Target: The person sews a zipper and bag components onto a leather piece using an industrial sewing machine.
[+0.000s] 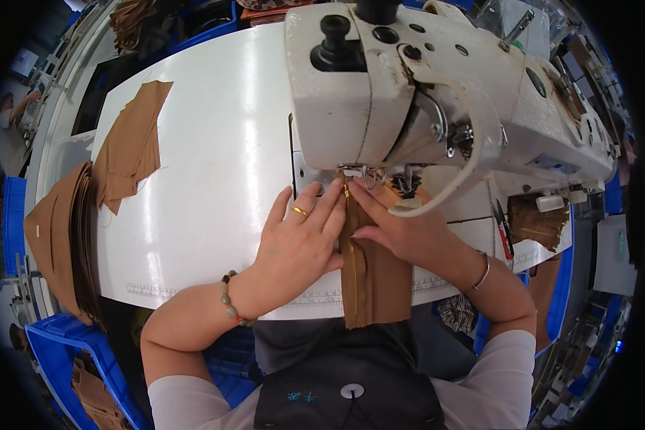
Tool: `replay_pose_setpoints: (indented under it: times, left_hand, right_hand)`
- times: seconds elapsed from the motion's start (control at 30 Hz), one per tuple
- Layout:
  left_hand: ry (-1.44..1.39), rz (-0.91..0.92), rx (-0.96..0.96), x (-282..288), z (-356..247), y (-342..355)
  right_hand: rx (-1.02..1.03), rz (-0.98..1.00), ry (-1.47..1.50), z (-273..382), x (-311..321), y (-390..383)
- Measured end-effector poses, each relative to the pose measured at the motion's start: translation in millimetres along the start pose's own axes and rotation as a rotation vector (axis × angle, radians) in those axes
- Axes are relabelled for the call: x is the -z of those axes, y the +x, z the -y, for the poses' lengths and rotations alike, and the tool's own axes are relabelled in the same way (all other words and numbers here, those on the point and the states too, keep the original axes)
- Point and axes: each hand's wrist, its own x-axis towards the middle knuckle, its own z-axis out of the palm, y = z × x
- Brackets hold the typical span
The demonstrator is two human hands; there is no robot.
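Observation:
A brown fabric piece [387,290] with a brass-toothed zipper [353,265] along it lies under the needle area of a white sewing machine [330,107], its near end hanging over the table's front edge. My left hand [297,233] rests flat with fingers spread, its fingertips at the zipper's left side close to the presser foot [352,172]. On the other side my right hand [408,233] lies on the fabric, fingers stretched toward the foot and thumb reaching over the zipper. Neither hand grips anything. The fabric's far end is hidden by the machine head.
Brown cut pieces [132,147] lie at the left of the white table [208,143], beside a folded brown stack [61,240] over its edge. Red-handled snips [504,229] and a brown zippered piece [537,223] sit at right. Blue bins [86,358] stand below; a person [13,129] is far left.

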Motion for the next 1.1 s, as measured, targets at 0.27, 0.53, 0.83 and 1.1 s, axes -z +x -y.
replay_pose_setpoints:
  times: [0.27,0.53,0.83,1.1]
  left_hand:
    - [0.001,-0.059,-0.026,-6.0,6.6,6.4]
    - [-0.007,-0.062,-0.005,-5.2,8.5,9.7]
    - [0.033,-0.072,-0.037,-4.3,2.7,5.6]
    - [0.112,-0.249,-0.178,-15.8,3.8,5.1]
  right_hand:
    - [-0.034,0.002,-0.052,-3.2,-2.1,-0.9]
    - [-0.015,-0.069,0.007,-10.3,-6.2,0.5]
    - [-0.020,-0.066,-0.040,-1.1,0.2,-3.8]
    - [0.195,0.027,0.289,70.5,17.2,-65.1]
